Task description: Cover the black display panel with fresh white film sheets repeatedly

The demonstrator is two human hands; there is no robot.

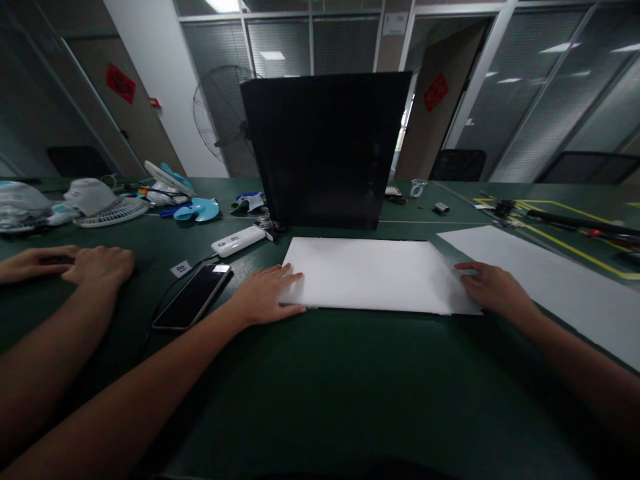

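A white sheet (373, 273) lies flat on the dark green table (325, 393) in front of me. My left hand (267, 293) rests on the sheet's near left corner, fingers stretched out flat, thumb under the edge. My right hand (493, 288) lies on the sheet's near right corner, fingers spread and flat. Neither hand holds anything. A black upright board (325, 150) stands just behind the sheet.
Another person's hands (75, 263) rest on the table at the far left. A black phone (194, 297) with a cable and a white power bank (239, 240) lie left of the sheet. A second white sheet (555, 283) lies at the right. Fan parts (110, 203) sit at the back left.
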